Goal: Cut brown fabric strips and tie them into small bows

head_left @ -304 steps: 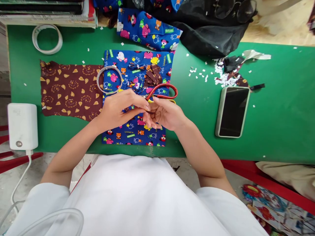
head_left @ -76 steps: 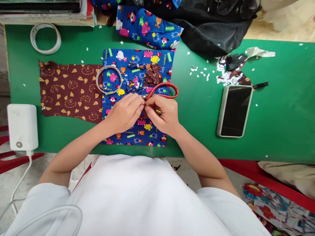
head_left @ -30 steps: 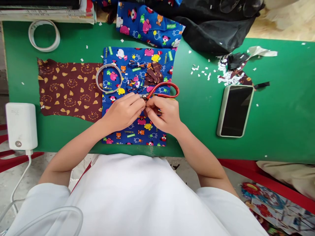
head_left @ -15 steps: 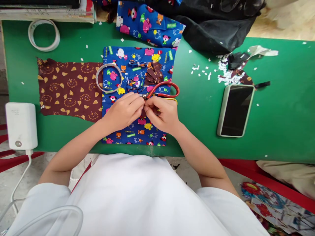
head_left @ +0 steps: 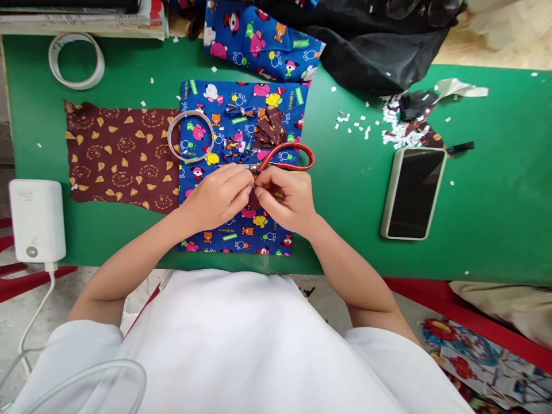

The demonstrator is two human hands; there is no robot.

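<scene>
My left hand [head_left: 223, 192] and my right hand [head_left: 288, 194] meet fingertip to fingertip above a blue cartoon-print cloth [head_left: 235, 237]. Both are closed in a pinch, and what they hold is too small and covered to make out. Dark brown shows just below the fingertips. Scissors with red handles [head_left: 305, 150] lie right behind my fingers, their blades partly hidden by my left hand. Beyond them on the cloth are small cut blue fabric pieces [head_left: 239, 145] and a fringed brown fabric bunch [head_left: 271, 127]. A narrow tape roll [head_left: 171, 144] rests on the cloth's left edge.
Brown patterned fabric [head_left: 123, 155] lies to the left, near a white power bank [head_left: 37, 221] with a cable. A wider tape roll [head_left: 54, 60] is at the back left. On the right lie a phone [head_left: 414, 192] and white paper scraps [head_left: 399, 129]. Black cloth [head_left: 379, 57] is behind.
The fingertips of my right hand have shifted very slightly, and the pinch has turned a little. Everything else on the table stays where it was.
</scene>
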